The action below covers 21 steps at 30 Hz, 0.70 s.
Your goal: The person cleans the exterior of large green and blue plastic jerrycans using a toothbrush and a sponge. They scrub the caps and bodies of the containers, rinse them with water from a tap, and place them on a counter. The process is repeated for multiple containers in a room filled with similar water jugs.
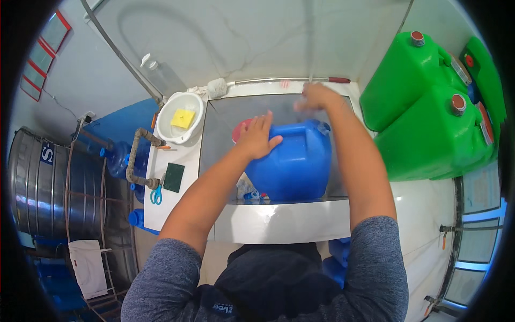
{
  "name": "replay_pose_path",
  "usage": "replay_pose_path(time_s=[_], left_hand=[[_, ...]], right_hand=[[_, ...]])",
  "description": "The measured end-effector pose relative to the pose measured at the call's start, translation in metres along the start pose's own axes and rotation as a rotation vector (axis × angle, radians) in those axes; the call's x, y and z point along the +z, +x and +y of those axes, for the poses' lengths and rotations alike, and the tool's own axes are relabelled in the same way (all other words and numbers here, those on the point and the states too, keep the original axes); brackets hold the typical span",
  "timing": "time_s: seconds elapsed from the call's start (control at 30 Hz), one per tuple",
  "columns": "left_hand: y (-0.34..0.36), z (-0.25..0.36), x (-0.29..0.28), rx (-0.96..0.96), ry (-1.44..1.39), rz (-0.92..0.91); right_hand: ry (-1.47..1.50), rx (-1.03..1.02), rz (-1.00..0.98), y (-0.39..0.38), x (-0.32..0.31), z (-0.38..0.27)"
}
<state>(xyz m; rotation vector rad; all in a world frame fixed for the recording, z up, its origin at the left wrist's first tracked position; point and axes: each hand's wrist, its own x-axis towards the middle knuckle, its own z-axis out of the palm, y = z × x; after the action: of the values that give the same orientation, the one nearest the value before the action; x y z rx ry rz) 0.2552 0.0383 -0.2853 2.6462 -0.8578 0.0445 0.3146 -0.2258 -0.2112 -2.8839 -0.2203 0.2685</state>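
Note:
A blue plastic jug point(292, 166) stands in a grey sink point(220, 112) set into a white counter. My left hand point(256, 137) lies on the jug's upper left side, its fingers stretched out and apart. Beyond the jug's upper right corner is my right hand point(317, 97), held over the back of the sink. Motion smears its fingers, so I cannot make out whether it holds anything. A round red item point(240, 130) shows partly behind my left hand. Low in the sink, left of the jug, lies a small blue-and-white item point(251, 195).
Two large green jugs point(413, 134) stand on the right. A long-handled brush point(217, 88) lies along the back edge. On the left counter are a white basin point(179, 96) with a yellow sponge point(183, 118), a dark green scouring pad point(173, 177), teal-handled scissors point(156, 195) and a pipe tap point(132, 155).

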Motion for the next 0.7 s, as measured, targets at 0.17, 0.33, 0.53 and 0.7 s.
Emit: replay_pose_path(time_s=[0.17,0.33,0.53,0.7], left_hand=[[0.010,0.009,0.003,-0.018,0.285,-0.125],[0.027,0.030,-0.003,0.062,-0.051,-0.215],[0.043,0.065,-0.033,-0.141,-0.119,-0.169],[0.073,0.066,-0.031,-0.209,-0.001,-0.165]], right_hand=[[0.828,0.076,-0.183,-0.001,-0.040,-0.039],[1.139,0.062,0.014,0.002,-0.045,-0.033],[1.131,0.002,0.032,-0.014,-0.065,-0.041],[1.020,0.032,0.122,-0.032,-0.061,-0.053]])
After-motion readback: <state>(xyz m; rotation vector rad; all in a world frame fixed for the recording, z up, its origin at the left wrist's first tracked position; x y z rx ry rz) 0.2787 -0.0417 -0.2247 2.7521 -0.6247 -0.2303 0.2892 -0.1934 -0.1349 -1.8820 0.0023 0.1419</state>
